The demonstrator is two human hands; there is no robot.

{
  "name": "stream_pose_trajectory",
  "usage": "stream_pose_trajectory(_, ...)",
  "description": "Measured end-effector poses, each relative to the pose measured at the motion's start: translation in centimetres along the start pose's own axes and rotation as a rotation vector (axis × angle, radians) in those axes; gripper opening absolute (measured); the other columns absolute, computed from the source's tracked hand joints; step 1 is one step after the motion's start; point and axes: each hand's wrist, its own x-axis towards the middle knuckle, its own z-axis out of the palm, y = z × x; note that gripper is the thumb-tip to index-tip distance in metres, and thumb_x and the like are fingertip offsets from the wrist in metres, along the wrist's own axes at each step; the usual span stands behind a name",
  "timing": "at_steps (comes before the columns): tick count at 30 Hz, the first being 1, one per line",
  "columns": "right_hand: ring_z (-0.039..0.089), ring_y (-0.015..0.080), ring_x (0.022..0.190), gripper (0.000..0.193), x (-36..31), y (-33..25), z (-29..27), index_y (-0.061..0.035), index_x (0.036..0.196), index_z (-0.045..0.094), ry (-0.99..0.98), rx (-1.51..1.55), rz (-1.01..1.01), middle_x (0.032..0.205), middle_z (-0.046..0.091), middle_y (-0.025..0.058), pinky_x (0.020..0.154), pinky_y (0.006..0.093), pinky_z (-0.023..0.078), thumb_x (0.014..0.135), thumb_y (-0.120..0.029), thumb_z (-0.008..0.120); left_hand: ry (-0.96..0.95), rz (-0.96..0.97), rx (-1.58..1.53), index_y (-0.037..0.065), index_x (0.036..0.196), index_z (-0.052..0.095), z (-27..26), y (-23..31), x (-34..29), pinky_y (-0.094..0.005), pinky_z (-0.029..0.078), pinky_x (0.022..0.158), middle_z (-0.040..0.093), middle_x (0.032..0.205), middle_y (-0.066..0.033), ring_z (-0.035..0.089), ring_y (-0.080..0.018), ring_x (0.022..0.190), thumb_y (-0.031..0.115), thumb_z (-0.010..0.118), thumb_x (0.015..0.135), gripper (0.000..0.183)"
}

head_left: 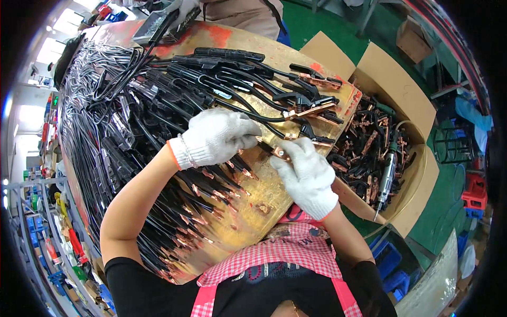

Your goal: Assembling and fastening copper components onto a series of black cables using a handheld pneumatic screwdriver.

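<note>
Both my hands wear white knitted gloves and meet over the table. My right hand (306, 177) closes on a small black clamp with a copper jaw (282, 154), which has a hole in it; most of the clamp is hidden. My left hand (219, 137) is closed in a pinch just left of it. A copper-coloured bit shows at its fingertips, too small to name. Beyond my hands lie black cables joined to finished-looking clamps (311, 111) with copper jaws. Below my left forearm and hand, many black cables end in bare copper strands (245, 173).
A cardboard box (401, 95) at right holds loose clamps, with a power screwdriver (390, 171) on top. Bundled black cables (90, 132) cover the left of the worn yellow table (259, 208). Across it, another person's gloved hand (185, 8) is near a metal tray (148, 30).
</note>
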Motion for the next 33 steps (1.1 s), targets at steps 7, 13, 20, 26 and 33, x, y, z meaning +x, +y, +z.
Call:
stream_pose_trajectory(7, 0.065, 0.0303, 0.080, 0.025, 1.3, -0.9, 2.4, -0.0144, 0.108, 0.064, 0.015, -0.071, -0.001, 0.095, 0.059, 0.0094, 0.066, 0.0444, 0.052, 0.089, -0.030, 0.070, -0.084, -0.020, -0.027, 0.014, 0.106, 0.074, -0.5, -0.1, 0.3, -0.0422, 0.055, 0.075, 0.071, 0.093, -0.0102, 0.069, -0.0315, 0.086, 0.023, 0.067, 0.090, 0.019)
stream_pose_trajectory(13, 0.063, 0.0304, 0.082, 0.026, 1.2, 0.0, 4.0, -0.0145, 0.108, 0.063, 0.127, 0.071, -0.077, 0.095, 0.059, 0.0086, 0.070, 0.0446, 0.051, 0.087, -0.028, 0.071, -0.148, -0.020, -0.132, 0.015, 0.106, 0.075, -0.9, -0.3, 0.3, -0.0435, 0.054, 0.073, 0.072, 0.089, -0.0116, 0.069, -0.0338, 0.082, 0.027, 0.065, 0.092, 0.020)
stream_pose_trajectory(20, 0.062, 0.0300, 0.087, 0.028, 1.5, -0.2, 3.4, -0.0157, 0.108, 0.062, -0.033, -0.115, -0.182, 0.096, 0.059, 0.0074, 0.074, 0.0455, 0.050, 0.084, -0.028, 0.070, -0.511, -0.148, 0.010, 0.016, 0.096, 0.075, -2.3, 0.8, 1.7, -0.0419, 0.053, 0.071, 0.072, 0.083, -0.0117, 0.069, -0.0333, 0.080, 0.036, 0.061, 0.095, 0.024)
stream_pose_trajectory(26, 0.062, 0.0292, 0.092, 0.029, 1.8, 0.3, 3.6, -0.0166, 0.110, 0.061, -0.073, -0.128, -0.156, 0.098, 0.059, 0.0069, 0.078, 0.0450, 0.050, 0.084, -0.030, 0.069, -0.430, -0.107, -0.026, 0.016, 0.096, 0.075, -2.4, -0.4, 1.8, -0.0426, 0.054, 0.073, 0.072, 0.084, -0.0106, 0.069, -0.0321, 0.082, 0.036, 0.062, 0.093, 0.025)
stream_pose_trajectory(33, 0.065, 0.0315, 0.088, 0.033, 2.4, 0.8, 4.4, -0.0159, 0.112, 0.065, -0.031, -0.149, -0.231, 0.103, 0.063, 0.0087, 0.075, 0.0432, 0.054, 0.082, -0.029, 0.072, -0.319, -0.068, -0.079, 0.012, 0.091, 0.075, -1.8, -0.7, 1.3, -0.0426, 0.054, 0.070, 0.071, 0.082, -0.0132, 0.069, -0.0334, 0.078, 0.028, 0.063, 0.089, 0.020)
